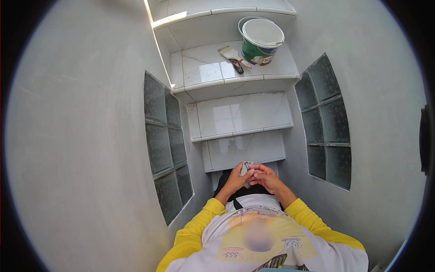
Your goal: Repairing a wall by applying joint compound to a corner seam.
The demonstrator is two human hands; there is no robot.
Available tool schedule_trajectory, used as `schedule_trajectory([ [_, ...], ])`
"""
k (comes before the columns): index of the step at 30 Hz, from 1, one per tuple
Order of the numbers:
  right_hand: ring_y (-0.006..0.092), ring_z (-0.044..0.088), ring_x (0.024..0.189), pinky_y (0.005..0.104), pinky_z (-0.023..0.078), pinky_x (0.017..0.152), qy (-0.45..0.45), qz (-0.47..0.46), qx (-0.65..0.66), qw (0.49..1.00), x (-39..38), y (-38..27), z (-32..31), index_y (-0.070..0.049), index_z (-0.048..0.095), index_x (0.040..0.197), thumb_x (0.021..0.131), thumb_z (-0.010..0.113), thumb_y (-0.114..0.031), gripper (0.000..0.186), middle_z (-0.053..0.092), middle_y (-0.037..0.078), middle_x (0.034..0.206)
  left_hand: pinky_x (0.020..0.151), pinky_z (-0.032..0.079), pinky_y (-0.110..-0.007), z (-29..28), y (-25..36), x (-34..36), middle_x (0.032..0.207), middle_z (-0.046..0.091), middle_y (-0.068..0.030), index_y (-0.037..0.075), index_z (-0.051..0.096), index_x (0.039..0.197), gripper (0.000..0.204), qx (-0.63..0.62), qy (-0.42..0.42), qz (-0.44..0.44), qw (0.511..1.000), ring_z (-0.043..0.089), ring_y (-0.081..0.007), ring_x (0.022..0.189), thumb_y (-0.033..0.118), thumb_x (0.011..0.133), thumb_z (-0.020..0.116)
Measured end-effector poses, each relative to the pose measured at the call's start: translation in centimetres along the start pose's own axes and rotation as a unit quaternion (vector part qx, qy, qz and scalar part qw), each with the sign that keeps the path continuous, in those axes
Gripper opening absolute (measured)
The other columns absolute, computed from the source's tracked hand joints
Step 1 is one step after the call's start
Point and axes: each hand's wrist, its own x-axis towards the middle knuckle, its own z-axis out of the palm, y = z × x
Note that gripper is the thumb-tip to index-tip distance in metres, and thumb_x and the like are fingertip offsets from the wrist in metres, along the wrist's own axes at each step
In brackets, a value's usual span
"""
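My left hand [236,181] grips a small pale, textured item [247,167], possibly a cloth or glove, with blue markings, in front of my body above the lowest visible step. My right hand [268,180] is closed against the same item from the right, its fingers curled over it near my left thumb. The item is partly hidden by my fingers, so I cannot tell exactly what it is.
Tiled steps [213,118] rise ahead between grey walls [90,136] with glass-block panels [156,149] on both sides. On a higher step stand a green-and-white bucket [253,50] and two paintbrushes [228,53], lying beside it on the left.
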Motion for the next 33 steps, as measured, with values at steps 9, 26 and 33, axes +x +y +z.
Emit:
schedule_trajectory([
  [9, 0.0189, 0.069, 0.089, 0.0299, 0.058, 0.073, 0.156, -0.019, -0.027, 0.987, -0.6, 0.8, -2.5, -0.002, 0.058, 0.119, 0.099, 0.054, -0.012, 0.022, 0.069, 0.011, 0.106, 0.068, 0.049, -0.025, -1.5, -2.0, 1.2, 0.097, 0.066, -0.0008, 0.007, 0.062, 0.114, 0.025, -0.123, 0.098, -0.046, 0.986, 0.06, -0.009, 0.08, 0.025, 0.098, 0.064],
  [26, 0.0199, 0.07, 0.084, 0.0338, 0.06, 0.068, 0.26, -0.076, 0.069, 0.96, -4.6, 4.1, -5.1, -0.004, 0.06, 0.113, 0.1, 0.054, -0.012, 0.016, 0.069, 0.011, 0.099, 0.064, 0.06, -0.045, -3.3, -3.2, 2.4, 0.089, 0.064, -0.0112, 0.005, 0.055, 0.113, 0.025, -0.302, 0.165, -0.166, 0.924, 0.065, -0.0247, 0.068, 0.001, 0.088, 0.055],
  [33, 0.0184, 0.069, 0.084, 0.0321, 0.058, 0.068, 0.267, -0.069, 0.081, 0.958, -5.2, 4.6, -6.3, -0.004, 0.061, 0.113, 0.1, 0.054, -0.011, 0.017, 0.07, 0.01, 0.099, 0.073, 0.062, -0.047, -3.4, -5.0, 2.6, 0.104, 0.064, -0.0103, 0.004, 0.055, 0.116, 0.03, -0.326, 0.165, -0.146, 0.919, 0.068, -0.0243, 0.088, -0.002, 0.087, 0.053],
])
